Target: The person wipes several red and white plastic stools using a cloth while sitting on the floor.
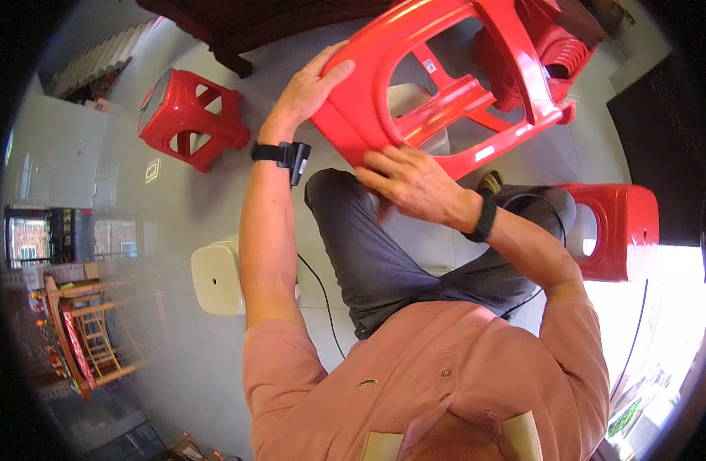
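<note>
A red plastic stool (pixel 358 109) is held tilted on its side above my knees, its legs pointing away to the upper right. My left hand (pixel 315 86) grips the rim of its seat, thumb along the side wall. Against the near lower corner of the seat rests my right hand (pixel 416 184), fingers bent. Its fingertips are partly hidden and blurred, so whether they hold anything is unclear. Through the stool's openings a pale rounded object (pixel 410 101) shows behind, along with a small label (pixel 429 65) on an inner part.
Another red stool (pixel 180 118) stands at the left, and one (pixel 641 233) at the right. More red plastic stools (pixel 560 57) are at the upper right. A cream stool (pixel 217 279) sits beside my left arm. Dark wooden furniture (pixel 232 31) borders the top; a black cable (pixel 324 288) crosses the floor.
</note>
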Available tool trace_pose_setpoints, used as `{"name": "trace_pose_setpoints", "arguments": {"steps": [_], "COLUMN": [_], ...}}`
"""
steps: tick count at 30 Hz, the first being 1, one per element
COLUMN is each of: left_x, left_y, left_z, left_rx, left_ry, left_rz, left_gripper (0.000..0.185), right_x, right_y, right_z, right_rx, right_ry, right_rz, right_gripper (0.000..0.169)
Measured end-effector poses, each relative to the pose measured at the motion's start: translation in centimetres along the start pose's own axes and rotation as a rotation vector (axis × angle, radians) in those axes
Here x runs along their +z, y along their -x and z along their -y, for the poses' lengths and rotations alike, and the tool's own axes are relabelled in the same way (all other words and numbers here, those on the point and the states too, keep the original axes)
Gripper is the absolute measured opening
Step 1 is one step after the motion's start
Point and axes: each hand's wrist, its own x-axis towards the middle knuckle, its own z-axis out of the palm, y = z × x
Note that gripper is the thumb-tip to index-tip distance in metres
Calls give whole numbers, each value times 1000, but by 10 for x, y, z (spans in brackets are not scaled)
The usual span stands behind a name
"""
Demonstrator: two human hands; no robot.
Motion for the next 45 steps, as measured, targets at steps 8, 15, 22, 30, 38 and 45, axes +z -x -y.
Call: {"name": "trace_pose_setpoints", "arguments": {"steps": [8,15,22,30,38,45], "left_x": [5,90,96,101,115,108], "left_y": [-11,4,-31,17,13,12], "left_z": [2,-44,8,-56,-44,-31], "left_rx": [348,264,308,334,467,405], "left_ry": [-661,-776,-658,-667,-727,-700], "left_rz": [-292,113,-76,149,87,23], "left_gripper": [53,73,90,90,94,96], "right_x": [47,57,52,-61,-79,-57], "right_y": [34,137,203,162,119,94], "right_z": [-2,-59,-70,-113,-165,-138], "right_rx": [-118,728,1132,897,777,368], "right_ry": [169,-150,-351,105,301,149], "right_rz": [-212,-608,-616,-1160,-972,-622], "right_gripper": [44,32,30,32,34,33]}}
